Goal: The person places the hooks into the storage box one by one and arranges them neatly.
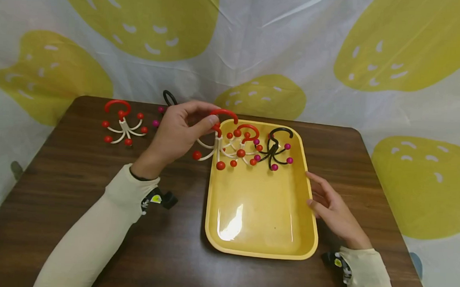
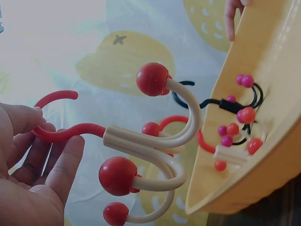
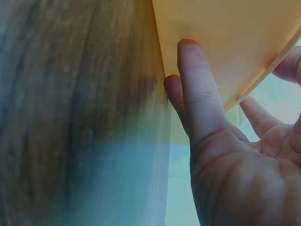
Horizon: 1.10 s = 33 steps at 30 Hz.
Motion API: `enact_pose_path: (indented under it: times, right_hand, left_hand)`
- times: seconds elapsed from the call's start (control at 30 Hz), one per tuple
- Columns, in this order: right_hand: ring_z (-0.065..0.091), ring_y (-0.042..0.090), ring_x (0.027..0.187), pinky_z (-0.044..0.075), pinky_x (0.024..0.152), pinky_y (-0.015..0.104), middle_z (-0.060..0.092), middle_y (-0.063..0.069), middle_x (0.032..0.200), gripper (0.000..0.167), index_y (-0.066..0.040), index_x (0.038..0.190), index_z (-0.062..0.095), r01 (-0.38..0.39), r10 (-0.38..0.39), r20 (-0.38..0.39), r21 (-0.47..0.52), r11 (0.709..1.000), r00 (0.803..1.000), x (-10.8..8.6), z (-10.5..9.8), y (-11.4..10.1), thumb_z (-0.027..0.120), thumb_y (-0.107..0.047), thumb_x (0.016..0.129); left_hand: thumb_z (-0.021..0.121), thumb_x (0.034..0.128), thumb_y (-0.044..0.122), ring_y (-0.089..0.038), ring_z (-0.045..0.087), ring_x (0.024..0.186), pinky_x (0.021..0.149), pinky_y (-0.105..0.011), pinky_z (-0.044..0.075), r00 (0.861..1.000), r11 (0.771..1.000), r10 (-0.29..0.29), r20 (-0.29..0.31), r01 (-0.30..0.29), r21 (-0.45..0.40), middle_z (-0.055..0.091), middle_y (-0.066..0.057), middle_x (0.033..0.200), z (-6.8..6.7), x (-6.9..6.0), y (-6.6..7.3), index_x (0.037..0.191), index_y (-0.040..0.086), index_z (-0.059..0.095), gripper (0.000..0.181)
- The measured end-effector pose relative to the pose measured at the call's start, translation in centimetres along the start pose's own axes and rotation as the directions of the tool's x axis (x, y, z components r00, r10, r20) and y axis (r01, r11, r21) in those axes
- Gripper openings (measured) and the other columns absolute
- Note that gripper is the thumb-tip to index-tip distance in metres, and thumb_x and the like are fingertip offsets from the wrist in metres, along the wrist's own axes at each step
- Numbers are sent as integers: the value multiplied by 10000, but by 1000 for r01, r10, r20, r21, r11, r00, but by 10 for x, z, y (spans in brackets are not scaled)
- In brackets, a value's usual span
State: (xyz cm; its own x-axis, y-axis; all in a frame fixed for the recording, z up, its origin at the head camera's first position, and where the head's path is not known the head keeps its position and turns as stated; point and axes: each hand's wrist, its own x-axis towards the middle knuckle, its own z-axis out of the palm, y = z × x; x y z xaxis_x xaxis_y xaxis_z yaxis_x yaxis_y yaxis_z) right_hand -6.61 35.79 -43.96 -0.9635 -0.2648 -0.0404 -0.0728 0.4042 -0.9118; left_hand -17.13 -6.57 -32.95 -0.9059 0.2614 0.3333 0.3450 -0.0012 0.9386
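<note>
My left hand (image 1: 180, 130) pinches the red hook of a white multi-arm hanger (image 2: 141, 136) between thumb and fingers. Its curved arms, tipped with red balls, hang over the left rim of the yellow tray (image 1: 250, 204). Inside the tray's far end lie another white hanger with a red hook (image 1: 248, 131) and a black one with magenta balls (image 1: 273, 152). The right hand (image 1: 336, 214) touches the tray's right side, its fingers nearly straight against the outer wall in the right wrist view (image 3: 235, 150).
On the brown table (image 1: 77, 188), left of the tray, stands a further white-and-red hanger (image 1: 124, 126). Partly hidden behind the left hand is a black hanger (image 1: 169, 98) with magenta balls. A lemon-patterned curtain (image 1: 264, 55) hangs behind the table's far edge.
</note>
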Motion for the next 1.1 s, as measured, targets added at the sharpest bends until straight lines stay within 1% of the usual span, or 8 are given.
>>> enact_pose_path:
  times: [0.17, 0.4, 0.57, 0.67, 0.73, 0.87, 1.03, 1.1]
  right_hand:
    - [653, 23, 1145, 584, 652, 273, 482, 331, 1511, 676, -144, 1660, 319, 12, -12, -1, -5, 1000, 1000, 1, -1, 0, 570, 9, 1051]
    - [653, 11, 1156, 590, 668, 273, 480, 334, 1511, 673, -140, 1660, 318, 14, -14, 5, 3, 1000, 1000, 4, 1, 0, 569, 4, 1053]
    - [660, 25, 1138, 590, 661, 273, 485, 335, 1499, 676, -131, 1657, 319, 14, -14, 9, 3, 1000, 1000, 5, 0, 1, 558, 24, 1045]
    - [659, 21, 1143, 593, 663, 274, 481, 334, 1503, 680, -136, 1660, 314, 8, -8, 7, 3, 1000, 1000, 4, -1, 1, 561, 18, 1046]
    - [657, 21, 1125, 586, 652, 270, 483, 333, 1503, 679, -137, 1662, 311, 6, -6, 2, 1, 1000, 1000, 3, -2, 2, 565, 12, 1049]
    - [659, 25, 1118, 578, 639, 264, 481, 333, 1507, 676, -140, 1663, 312, 3, -3, -8, 0, 1000, 1000, 1, -3, 2, 568, 3, 1054]
    - [650, -2, 1196, 632, 735, 285, 441, 343, 1548, 675, -153, 1671, 297, -1, 1, 16, 28, 1000, 1000, 4, -2, 4, 563, -11, 1066]
    - [647, -6, 1213, 643, 764, 299, 430, 345, 1557, 676, -150, 1672, 291, -2, 1, 22, 36, 999, 1000, 4, -3, 4, 559, -8, 1068]
  left_hand:
    - [725, 1007, 86, -255, 766, 929, 844, -330, 657, 998, 1000, 9, 55, -8, -20, 757, -165, 1116, 15, 1, 0, 1222, -11, 739, 236]
    - [723, 1014, 125, -193, 742, 944, 779, -263, 621, 995, 1000, 2, 99, -4, 16, 759, -133, 1130, 36, 0, -1, 1201, 46, 757, 206]
    - [729, 1008, 128, -188, 724, 998, 816, -291, 615, 993, 999, 21, 116, -25, 34, 760, -137, 1152, 52, 0, -4, 1192, 44, 762, 205]
    - [739, 998, 123, -176, 737, 969, 800, -310, 616, 991, 999, 29, 128, -33, 28, 773, -114, 1113, 62, 1, -6, 1172, 52, 768, 191]
    - [742, 994, 122, -165, 730, 944, 789, -299, 594, 989, 999, 33, 143, -37, 27, 772, -99, 1086, 70, 2, -6, 1165, 61, 772, 184]
    - [738, 992, 116, -158, 713, 950, 803, -295, 581, 984, 999, 40, 172, -45, 20, 764, -62, 1072, 83, 5, -11, 1161, 70, 776, 180]
    - [732, 992, 118, -151, 712, 963, 791, -303, 606, 983, 999, 24, 180, -28, 20, 774, -69, 1096, 91, 9, -18, 1149, 82, 775, 168]
    - [735, 989, 118, -153, 716, 948, 781, -301, 604, 984, 999, 28, 178, -33, 26, 776, -76, 1080, 93, 11, -21, 1145, 85, 779, 166]
